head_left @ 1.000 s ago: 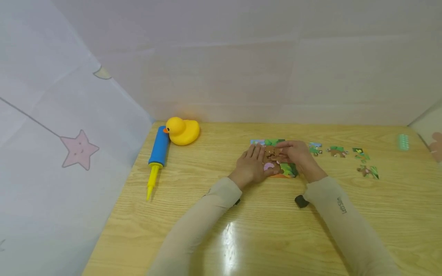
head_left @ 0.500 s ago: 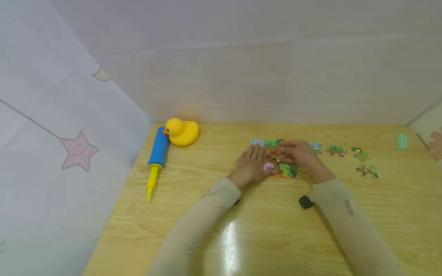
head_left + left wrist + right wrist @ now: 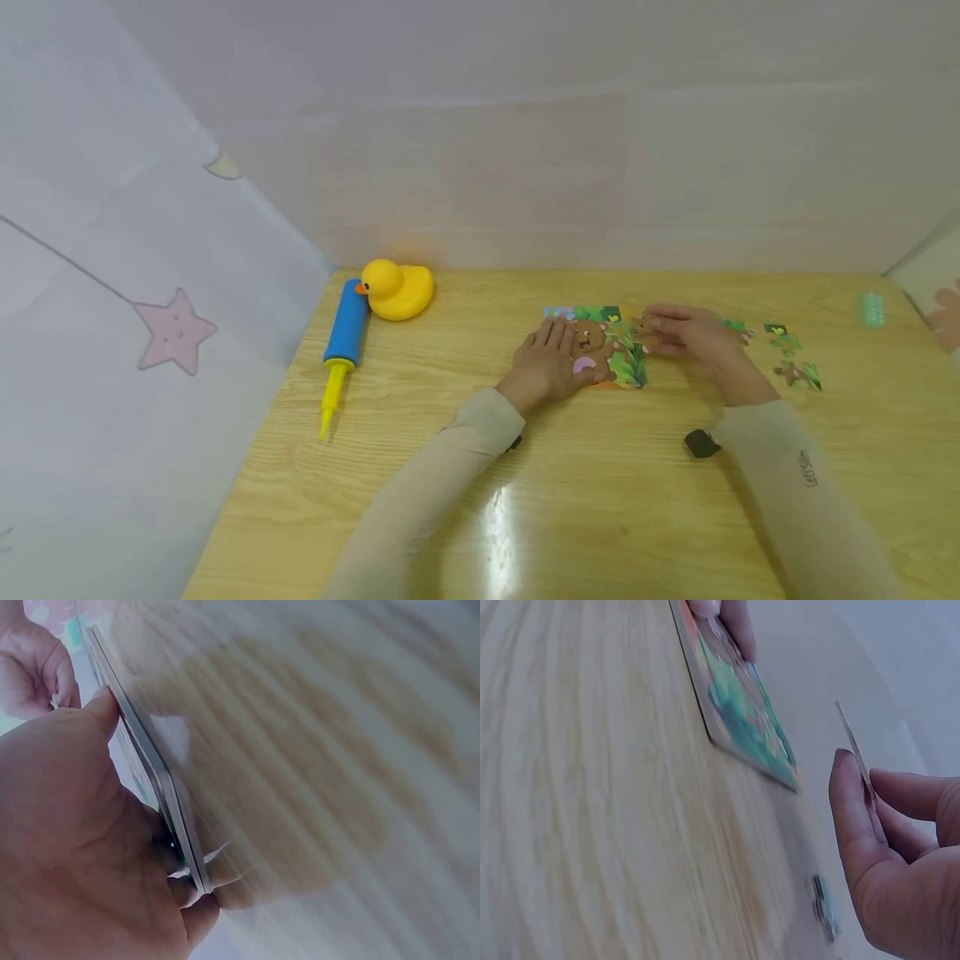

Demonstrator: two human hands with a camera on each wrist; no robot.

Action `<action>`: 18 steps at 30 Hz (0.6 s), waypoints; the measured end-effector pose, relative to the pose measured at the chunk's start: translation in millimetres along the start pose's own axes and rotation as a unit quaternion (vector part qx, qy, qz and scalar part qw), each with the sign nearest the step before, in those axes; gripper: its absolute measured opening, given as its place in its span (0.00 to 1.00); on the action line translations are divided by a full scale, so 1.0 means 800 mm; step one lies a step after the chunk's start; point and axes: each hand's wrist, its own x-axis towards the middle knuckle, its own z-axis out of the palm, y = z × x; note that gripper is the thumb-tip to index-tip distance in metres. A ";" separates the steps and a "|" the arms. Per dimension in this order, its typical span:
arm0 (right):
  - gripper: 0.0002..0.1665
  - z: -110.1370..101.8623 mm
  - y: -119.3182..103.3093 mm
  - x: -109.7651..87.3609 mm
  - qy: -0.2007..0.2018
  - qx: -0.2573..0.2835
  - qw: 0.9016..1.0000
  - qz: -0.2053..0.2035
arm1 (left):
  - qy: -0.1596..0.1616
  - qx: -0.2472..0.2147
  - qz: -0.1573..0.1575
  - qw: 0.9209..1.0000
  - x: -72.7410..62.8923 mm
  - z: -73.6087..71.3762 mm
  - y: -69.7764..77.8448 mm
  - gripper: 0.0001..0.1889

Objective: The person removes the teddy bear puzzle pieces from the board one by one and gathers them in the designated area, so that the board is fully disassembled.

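A jigsaw puzzle (image 3: 628, 367) with a smiling brown bear and green leaves lies on the wooden table. My left hand (image 3: 546, 357) rests flat across its left part, covering that side, with the thumb along the near edge. Off the puzzle's right side, my right hand (image 3: 697, 340) pinches a thin puzzle piece (image 3: 853, 742) between thumb and fingers. In the right wrist view the piece is held edge-on, apart from the puzzle board (image 3: 742, 735). The left wrist view shows the board's edge (image 3: 154, 754) beside my left palm (image 3: 75, 832).
Loose puzzle pieces lie to the right: one partly behind my right hand, a yellow-green one (image 3: 783, 337) and a brown-green one (image 3: 798, 374). A small pale green studded object (image 3: 873, 309) is at far right. At left sit a yellow rubber duck (image 3: 401, 290) and a blue hand pump (image 3: 348, 321).
My right hand has moved right, off the puzzle, with a brown piece in its fingers, uncovering the bear's face and the leaves. My left hand has stayed in place.
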 end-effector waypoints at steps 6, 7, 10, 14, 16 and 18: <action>0.41 -0.036 0.002 -0.013 -0.001 -0.005 1.000 -0.002 | -0.003 0.006 -0.007 1.000 0.002 0.000 0.004 0.49; 0.42 -0.042 0.002 -0.016 -0.005 0.001 1.000 -0.004 | -0.002 0.005 -0.007 1.000 0.003 0.001 0.004 0.49; 0.41 -0.057 0.002 -0.025 -0.022 0.039 0.999 -0.002 | -0.002 0.001 -0.007 1.000 0.005 0.001 0.006 0.49; 0.42 -0.075 0.004 -0.037 -0.041 0.065 0.997 0.007 | -0.002 0.000 -0.012 1.000 0.007 0.001 0.007 0.49; 0.42 -0.084 0.005 -0.042 -0.041 0.054 0.998 0.012 | -0.002 0.001 -0.015 1.000 0.008 0.001 0.007 0.49; 0.43 -0.092 0.006 -0.046 -0.037 0.047 0.998 0.018 | -0.002 -0.003 -0.016 1.000 0.008 0.000 0.006 0.49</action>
